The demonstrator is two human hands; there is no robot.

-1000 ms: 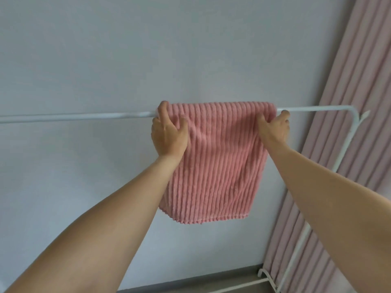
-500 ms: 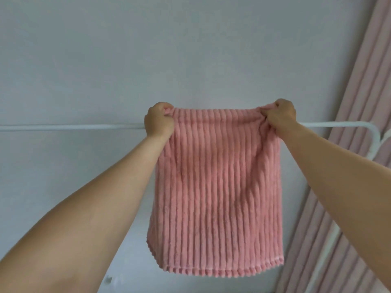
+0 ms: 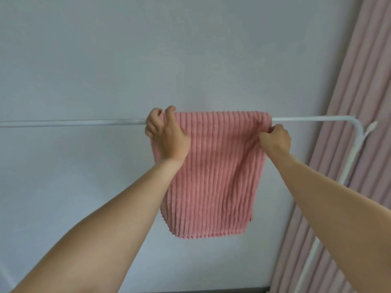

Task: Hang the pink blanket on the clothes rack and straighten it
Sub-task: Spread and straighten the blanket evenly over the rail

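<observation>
Pink blanket (image 3: 213, 176) draped over the white rack bar (image 3: 69, 123); ribs and long axis run vertically, lower hem tilted, right corner lower. Left hand (image 3: 167, 134) sits at the top left corner, fingers curled over the fold, gripping cloth at the bar. Right hand (image 3: 275, 139) pinches the right edge just below the bar, bunching it. Bare bar extends far left; a short stretch remains right before the bend. Curtain (image 3: 359, 144) hangs beyond.

Ribbed pink blanket (image 3: 213, 172), white rack (image 3: 313, 118), pink striped curtain (image 3: 359, 144).
</observation>
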